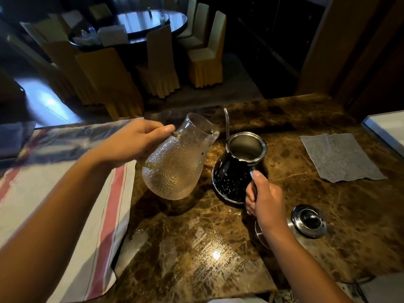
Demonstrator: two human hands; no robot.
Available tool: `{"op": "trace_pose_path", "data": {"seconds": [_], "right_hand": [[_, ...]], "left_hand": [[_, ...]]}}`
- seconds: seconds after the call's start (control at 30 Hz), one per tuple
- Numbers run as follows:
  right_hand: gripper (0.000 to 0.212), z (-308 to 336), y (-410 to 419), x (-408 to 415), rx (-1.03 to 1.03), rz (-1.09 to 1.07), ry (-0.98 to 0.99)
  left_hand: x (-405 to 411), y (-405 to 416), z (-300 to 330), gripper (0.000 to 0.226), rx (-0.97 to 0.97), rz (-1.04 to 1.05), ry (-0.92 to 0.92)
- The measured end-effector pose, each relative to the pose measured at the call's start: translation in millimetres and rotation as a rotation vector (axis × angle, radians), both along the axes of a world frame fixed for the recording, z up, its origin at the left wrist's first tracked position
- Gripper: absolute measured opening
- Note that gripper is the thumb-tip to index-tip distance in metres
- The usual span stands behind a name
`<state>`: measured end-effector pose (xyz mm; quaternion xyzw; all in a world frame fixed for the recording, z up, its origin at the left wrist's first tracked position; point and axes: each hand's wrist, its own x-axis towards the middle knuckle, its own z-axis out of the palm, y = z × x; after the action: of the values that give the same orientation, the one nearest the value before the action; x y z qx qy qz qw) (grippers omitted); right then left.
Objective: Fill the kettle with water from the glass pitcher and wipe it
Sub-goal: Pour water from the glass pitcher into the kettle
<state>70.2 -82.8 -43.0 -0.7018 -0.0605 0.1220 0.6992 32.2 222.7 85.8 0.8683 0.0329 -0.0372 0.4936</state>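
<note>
– Why's the pitcher tipped?

– My left hand grips its neck, spout aimed at the kettle mouth. Right hand wraps the handle so it stays put on the desk.

– Materials?

– Pebbled glass; glossy black steel, droplets on it. Lid off beside; grey cloth flat, ready for wiping.

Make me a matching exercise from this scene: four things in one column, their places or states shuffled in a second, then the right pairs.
Things
1. glass pitcher
2. kettle
3. kettle lid
4. grey cloth

Places or states
A. lying flat on the counter, far right
B. tilted, held in the left hand
C. open-topped, handle gripped by the right hand
D. resting on the counter, near right

Pairs: 1-B, 2-C, 3-D, 4-A
</note>
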Motion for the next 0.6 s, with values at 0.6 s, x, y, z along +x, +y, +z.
{"op": "trace_pose_path", "data": {"seconds": [0.6], "right_hand": [[0.063,-4,2,-1,-0.021,-0.045,0.034]], "left_hand": [[-50,-4,-76,0.052,-0.098,0.71,-0.283]]}}
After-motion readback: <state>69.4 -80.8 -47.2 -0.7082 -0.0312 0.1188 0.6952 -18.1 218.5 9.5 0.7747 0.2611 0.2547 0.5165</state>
